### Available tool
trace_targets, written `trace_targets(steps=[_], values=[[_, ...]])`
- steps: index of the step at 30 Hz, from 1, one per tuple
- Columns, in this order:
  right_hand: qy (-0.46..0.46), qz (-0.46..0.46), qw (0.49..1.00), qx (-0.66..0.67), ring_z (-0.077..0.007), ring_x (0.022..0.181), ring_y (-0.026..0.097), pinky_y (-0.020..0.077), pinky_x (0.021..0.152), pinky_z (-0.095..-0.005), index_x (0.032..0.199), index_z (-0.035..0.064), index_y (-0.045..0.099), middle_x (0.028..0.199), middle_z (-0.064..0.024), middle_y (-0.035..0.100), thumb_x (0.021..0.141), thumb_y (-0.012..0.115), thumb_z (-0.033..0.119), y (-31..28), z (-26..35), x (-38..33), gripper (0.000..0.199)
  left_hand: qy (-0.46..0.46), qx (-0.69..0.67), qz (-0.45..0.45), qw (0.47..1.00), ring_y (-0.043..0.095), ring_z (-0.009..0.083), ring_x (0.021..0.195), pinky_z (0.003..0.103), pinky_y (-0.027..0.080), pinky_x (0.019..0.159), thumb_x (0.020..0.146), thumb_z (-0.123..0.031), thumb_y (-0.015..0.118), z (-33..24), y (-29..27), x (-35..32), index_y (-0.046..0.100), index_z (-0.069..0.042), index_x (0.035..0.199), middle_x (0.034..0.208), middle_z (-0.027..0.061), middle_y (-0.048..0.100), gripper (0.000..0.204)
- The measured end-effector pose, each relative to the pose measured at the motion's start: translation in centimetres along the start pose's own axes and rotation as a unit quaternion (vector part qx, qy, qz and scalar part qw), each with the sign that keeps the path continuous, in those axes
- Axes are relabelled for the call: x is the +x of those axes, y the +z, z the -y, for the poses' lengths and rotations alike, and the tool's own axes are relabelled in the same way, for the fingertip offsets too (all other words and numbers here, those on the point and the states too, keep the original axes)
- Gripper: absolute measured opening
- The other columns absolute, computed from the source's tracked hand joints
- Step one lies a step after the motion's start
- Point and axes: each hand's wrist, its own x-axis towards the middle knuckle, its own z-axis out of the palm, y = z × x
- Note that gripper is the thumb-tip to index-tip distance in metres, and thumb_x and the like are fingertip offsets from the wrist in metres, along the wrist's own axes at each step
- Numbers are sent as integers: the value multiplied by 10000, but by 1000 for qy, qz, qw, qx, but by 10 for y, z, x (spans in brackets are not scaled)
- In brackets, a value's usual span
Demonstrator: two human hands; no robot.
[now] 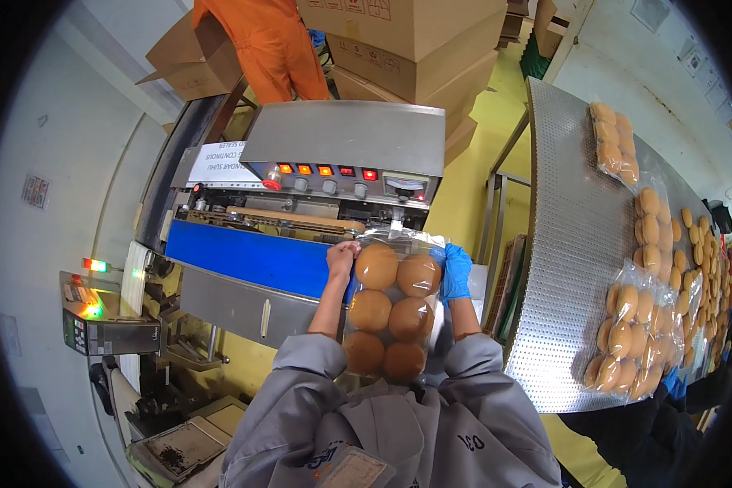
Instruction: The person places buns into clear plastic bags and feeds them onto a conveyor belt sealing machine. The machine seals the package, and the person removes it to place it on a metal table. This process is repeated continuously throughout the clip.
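Observation:
In front of me is a clear plastic bag of round brown buns (371, 310), its open-looking top edge up against a band sealer (342, 134). My bare left hand (342, 259) is closed on the bag's upper left corner. On the other side my right hand (456, 272), in a blue glove, grips the upper right corner. The sealer has a grey metal housing, a row of lit switches and knobs, and a blue conveyor belt (244, 256) to the left of the bag. Whether the bag's edge is inside the sealer's jaws I cannot tell.
A perforated metal table (557, 244) on the right carries bagged buns (630, 333) and loose buns. Cardboard boxes (415, 49) stack up behind the sealer. Someone in orange trousers (268, 49) stands beyond. A small machine with lit lamps (110, 325) stands left.

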Motion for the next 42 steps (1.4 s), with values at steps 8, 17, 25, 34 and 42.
trace_targets(steps=[8, 17, 25, 34, 42], values=[[-16, 51, 997, -64, -82, 592, 467, 419, 530, -259, 755, 68, 557, 691, 14, 510, 887, 532, 103, 63, 4, -23, 138, 7, 9, -40, 999, 485, 76, 610, 228, 385, 577, 858, -61, 558, -9, -58, 17, 629, 3, 763, 679, 4, 577, 135], [-36, -1, 998, -45, -89, 574, 417, 369, 523, -264, 712, 66, 582, 628, 13, 491, 864, 556, 153, 99, -3, -70, 177, 98, 63, -80, 990, 538, 84, 721, 231, 429, 643, 816, -158, 670, -7, -130, 38, 639, -2, 949, 802, 22, 623, 207], [10, 47, 905, -422, -138, 674, 552, 454, 616, -298, 954, -2, 611, 802, -81, 630, 788, 682, 336, 107, -42, -242, 384, 53, 62, 89, 993, 555, 111, 851, 241, 457, 702, 806, -249, 692, 22, -228, -51, 527, -10, 1149, 994, 56, 599, 449], [182, 201, 962, -19, -105, 830, 567, 463, 743, -248, 1092, 15, 563, 951, -38, 621, 814, 665, 115, 166, -90, -275, 313, -51, 13, 153, 987, 560, 101, 800, 256, 474, 696, 830, -229, 669, 16, -318, -43, 565, -51, 933, 883, 24, 591, 230], [277, 241, 930, 20, -128, 890, 577, 474, 775, -253, 1114, 23, 564, 1006, -51, 615, 830, 608, 57, 218, -106, -290, 290, -86, -35, 138, 986, 590, 113, 771, 255, 490, 694, 834, -179, 659, 24, -382, -21, 589, -40, 921, 836, 32, 617, 178]])
